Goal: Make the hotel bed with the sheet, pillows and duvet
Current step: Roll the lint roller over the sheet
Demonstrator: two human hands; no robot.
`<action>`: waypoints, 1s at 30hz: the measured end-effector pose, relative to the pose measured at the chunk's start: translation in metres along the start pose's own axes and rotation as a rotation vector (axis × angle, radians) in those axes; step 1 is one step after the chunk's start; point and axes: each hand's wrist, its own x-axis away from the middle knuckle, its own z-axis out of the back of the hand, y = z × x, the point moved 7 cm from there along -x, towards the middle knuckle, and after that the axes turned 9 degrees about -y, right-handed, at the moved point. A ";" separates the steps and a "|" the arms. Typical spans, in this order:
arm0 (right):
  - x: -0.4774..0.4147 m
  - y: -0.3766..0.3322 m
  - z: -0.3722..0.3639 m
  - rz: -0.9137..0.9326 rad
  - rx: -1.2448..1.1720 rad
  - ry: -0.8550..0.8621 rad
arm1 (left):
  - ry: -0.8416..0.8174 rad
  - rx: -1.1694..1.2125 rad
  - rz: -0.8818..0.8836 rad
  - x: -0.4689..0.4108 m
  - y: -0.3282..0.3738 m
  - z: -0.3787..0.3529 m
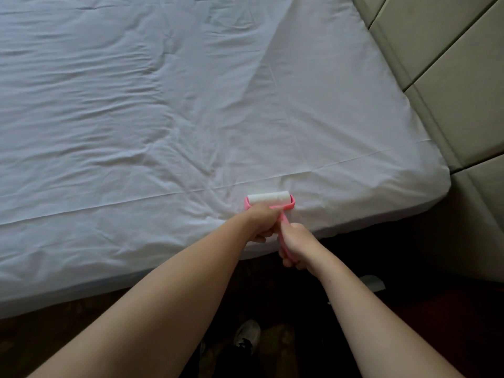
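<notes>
Seen from a head-worn camera: a person's left forearm [174,285] and right forearm [360,306], both bare down to the view's lower edge, and the bare left hand [263,223] and right hand [296,245]. Below, in deep shadow, a pale grey lace-up trainer with dark laces [246,336]; the clothing around it is too dark to tell.

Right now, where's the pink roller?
Head view, just right of centre: the pink roller lies on the white sheet by its near edge, held by the left hand and right hand.
</notes>
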 end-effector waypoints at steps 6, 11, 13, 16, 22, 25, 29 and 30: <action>-0.028 -0.007 -0.001 -0.022 0.017 -0.114 | 0.051 -0.022 0.051 -0.026 0.006 0.016; -0.059 -0.035 0.006 0.038 -0.035 -0.106 | 0.102 -0.037 0.036 -0.054 0.024 0.045; -0.072 -0.046 0.009 0.051 -0.023 -0.079 | 0.118 -0.048 0.033 -0.063 0.033 0.058; -0.089 -0.072 0.018 0.066 0.000 -0.049 | 0.144 -0.033 0.014 -0.077 0.053 0.079; -0.130 -0.140 0.039 0.063 -0.012 -0.017 | 0.173 -0.004 0.003 -0.107 0.107 0.133; -0.150 -0.176 0.048 0.104 -0.031 -0.011 | 0.176 -0.036 -0.006 -0.120 0.134 0.163; -0.169 -0.216 0.062 0.132 -0.033 0.006 | 0.180 -0.081 -0.024 -0.134 0.168 0.193; -0.174 -0.224 0.066 0.135 -0.031 0.012 | 0.174 -0.081 -0.029 -0.138 0.175 0.199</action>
